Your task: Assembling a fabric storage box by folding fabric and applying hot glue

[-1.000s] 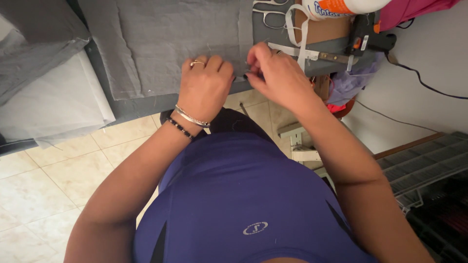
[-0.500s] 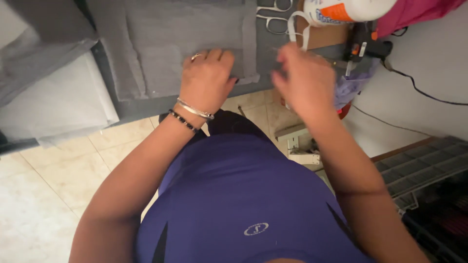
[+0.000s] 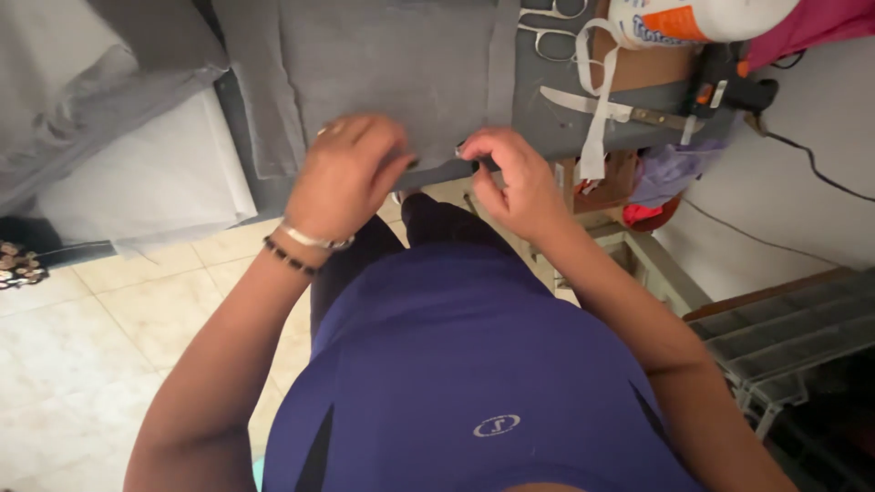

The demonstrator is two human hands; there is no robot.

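Left hand: the left hand lies knuckles up on the near edge of the grey cloth, fingers curled down over the hem; it presses and pinches the cloth there (a ring shows on one finger, two bracelets at the wrist).
Right hand: the right hand is closed in a pinch on the same hem, just beside the left, thumb and fingertips meeting on the folded edge.
Cloth: it lies flat on the table, its near edge at the table's front, right before the person's body; a fold line runs down its right side.
Scissors: the scissors lie on the table beyond the right hand, well apart from it.
Knife: a knife lies flat to the right of the cloth, blade pointing toward it.
Strap: a white strap hangs across the knife and over the table edge.
Bottle: a white bottle with an orange label lies at the far right of the table.
Floor: pale tiles under the person.
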